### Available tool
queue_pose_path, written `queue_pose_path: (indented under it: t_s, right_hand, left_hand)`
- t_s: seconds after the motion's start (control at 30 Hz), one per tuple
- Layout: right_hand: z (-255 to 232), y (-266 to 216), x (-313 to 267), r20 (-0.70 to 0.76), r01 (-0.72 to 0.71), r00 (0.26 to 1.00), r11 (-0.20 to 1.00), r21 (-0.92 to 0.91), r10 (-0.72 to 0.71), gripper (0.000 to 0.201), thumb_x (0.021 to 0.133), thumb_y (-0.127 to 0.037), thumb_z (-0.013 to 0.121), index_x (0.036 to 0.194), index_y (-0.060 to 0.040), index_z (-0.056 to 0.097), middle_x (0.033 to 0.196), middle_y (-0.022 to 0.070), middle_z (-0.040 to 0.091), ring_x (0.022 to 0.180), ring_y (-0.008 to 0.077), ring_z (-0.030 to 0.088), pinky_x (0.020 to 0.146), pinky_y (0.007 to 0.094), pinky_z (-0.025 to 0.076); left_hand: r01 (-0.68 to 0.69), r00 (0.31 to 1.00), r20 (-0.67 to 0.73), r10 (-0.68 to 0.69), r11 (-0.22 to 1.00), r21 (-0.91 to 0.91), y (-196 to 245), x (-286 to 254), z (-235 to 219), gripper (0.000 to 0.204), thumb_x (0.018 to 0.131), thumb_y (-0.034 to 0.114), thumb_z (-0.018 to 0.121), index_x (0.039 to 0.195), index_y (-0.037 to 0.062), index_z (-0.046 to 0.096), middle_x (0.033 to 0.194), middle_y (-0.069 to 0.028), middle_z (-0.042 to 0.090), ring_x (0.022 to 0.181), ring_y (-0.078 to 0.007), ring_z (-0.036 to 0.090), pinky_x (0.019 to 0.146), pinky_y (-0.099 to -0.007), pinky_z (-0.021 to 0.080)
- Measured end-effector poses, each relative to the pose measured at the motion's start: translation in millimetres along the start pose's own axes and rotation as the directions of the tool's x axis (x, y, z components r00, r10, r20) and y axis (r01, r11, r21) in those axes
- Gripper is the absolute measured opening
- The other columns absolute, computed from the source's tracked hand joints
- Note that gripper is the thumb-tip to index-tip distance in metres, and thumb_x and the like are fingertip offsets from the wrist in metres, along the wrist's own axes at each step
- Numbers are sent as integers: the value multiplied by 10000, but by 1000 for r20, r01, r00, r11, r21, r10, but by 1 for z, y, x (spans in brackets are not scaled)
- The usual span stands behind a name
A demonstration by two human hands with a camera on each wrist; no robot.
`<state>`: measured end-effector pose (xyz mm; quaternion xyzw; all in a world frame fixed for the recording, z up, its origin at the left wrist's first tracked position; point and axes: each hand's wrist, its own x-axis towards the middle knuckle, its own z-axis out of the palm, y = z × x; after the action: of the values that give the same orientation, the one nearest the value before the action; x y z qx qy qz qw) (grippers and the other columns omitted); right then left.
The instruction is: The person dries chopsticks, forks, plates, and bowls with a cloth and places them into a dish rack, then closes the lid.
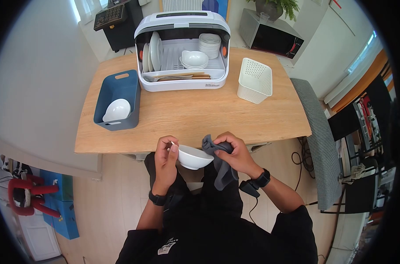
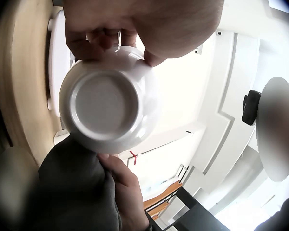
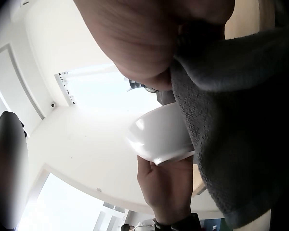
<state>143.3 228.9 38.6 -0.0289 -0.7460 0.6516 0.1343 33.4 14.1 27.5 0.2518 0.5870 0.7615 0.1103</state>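
Above the lap in the head view, the left hand pinches the left rim of a white bowl, which is tilted. A dark grey cloth is gripped by the right hand and touches the bowl's right edge. The left wrist view shows the bowl's round foot, with the left fingers at its rim and the cloth against the opposite side. In the right wrist view the cloth hangs from the right hand and hides part of the bowl.
On the table stand a blue bin holding white bowls at the left, a white dish rack with plates, bowls and cutlery at the back, and a cream perforated basket at the right. A microwave is behind.
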Motion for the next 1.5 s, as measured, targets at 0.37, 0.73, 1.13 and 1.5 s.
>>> queue_pose_path:
  t_s: [0.37,0.73,1.13,1.5]
  right_hand:
    - [30,-1,3,160,10,987,999,51,-18,256,824,85,673,1062,-9,689,1099,88,673,1045,187,638,945,301,471]
    - [36,7,-3,-92,35,995,999,18,-33,272,785,111,704,1029,-8,711,1064,89,668,993,173,647,883,277,490]
    - [22,-12,1,-39,66,996,941,-333,-83,241,760,101,696,977,2,734,1035,110,720,963,219,693,816,314,539]
    - [10,-3,-1,129,-129,986,966,222,102,201,826,87,725,1013,15,742,1097,116,715,1010,196,675,921,307,504]
  left_hand:
    - [256,958,-84,-274,951,-175,-30,-2,28,155,1056,200,543,1097,54,516,898,-9,608,755,-57,528,676,-222,440]
    - [278,960,1,-278,960,-16,-27,-5,33,422,1093,320,453,1208,-33,653,931,-36,687,823,-77,586,731,-228,465]
    - [244,925,323,-202,965,-94,-7,-3,24,642,946,175,717,1488,-9,427,1276,-62,589,1145,-133,543,1013,-291,429]
    - [240,927,336,-169,954,-182,-15,-2,19,740,911,216,772,1511,-9,401,1331,-76,574,1205,-136,529,1056,-305,406]
